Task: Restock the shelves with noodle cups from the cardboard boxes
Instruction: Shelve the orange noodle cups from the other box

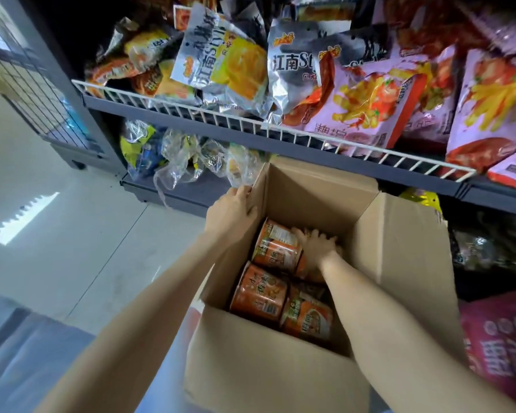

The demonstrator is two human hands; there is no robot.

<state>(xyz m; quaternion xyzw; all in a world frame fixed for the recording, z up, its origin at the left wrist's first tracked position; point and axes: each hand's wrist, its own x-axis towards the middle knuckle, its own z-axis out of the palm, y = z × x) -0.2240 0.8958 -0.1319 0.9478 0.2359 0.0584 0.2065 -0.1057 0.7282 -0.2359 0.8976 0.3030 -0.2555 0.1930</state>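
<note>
An open cardboard box (399, 257) stands on the floor in front of the shelves. Inside it lie several orange noodle cups on their sides, one at the back (276, 248) and two at the front (259, 293). My left hand (233, 210) grips the box's left flap near its top edge. Deep in the box, my right hand (316, 248) lies on a cup that it mostly hides, just right of the back cup, fingers spread and curved over it.
A dark shelf with a white wire rail (251, 123) holds piled snack bags above the box. Clear-wrapped packs (185, 156) sit on the bottom shelf to the left. A pink carton (501, 347) is at the right. Pale tiled floor (72, 239) lies to the left.
</note>
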